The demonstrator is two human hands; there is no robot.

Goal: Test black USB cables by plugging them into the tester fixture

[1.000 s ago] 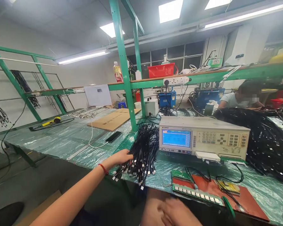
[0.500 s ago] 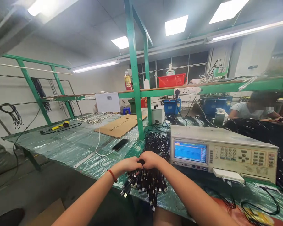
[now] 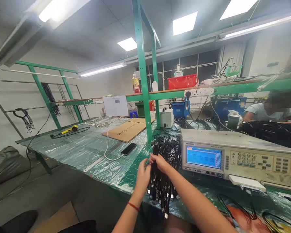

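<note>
A thick bunch of black cables (image 3: 161, 191) with silvery plug ends lies at the near edge of the table, spilling toward me. My right hand (image 3: 159, 162) is closed round a bundle of these cables, with plug ends sticking up beyond the fingers. Just left of it, my left hand (image 3: 143, 171) has its fingers curled in a pinch close to the right fingertips. Whatever sits in that pinch is too small to name. More black cables (image 3: 171, 147) are heaped behind my hands, beside the green post (image 3: 147, 123).
A bench meter (image 3: 203, 157) with a blue screen stands to the right. On the table's left part are a phone (image 3: 128, 149) on a white cord, a metal ruler (image 3: 94, 164), cardboard (image 3: 126, 129) and a yellow tool (image 3: 70, 129). A co-worker (image 3: 264, 111) sits at the far right.
My hands, closely together before over the cables, have shifted slightly apart. My left hand has turned more upright. Plug ends now rise beyond my right hand. The view has swung a little left.
</note>
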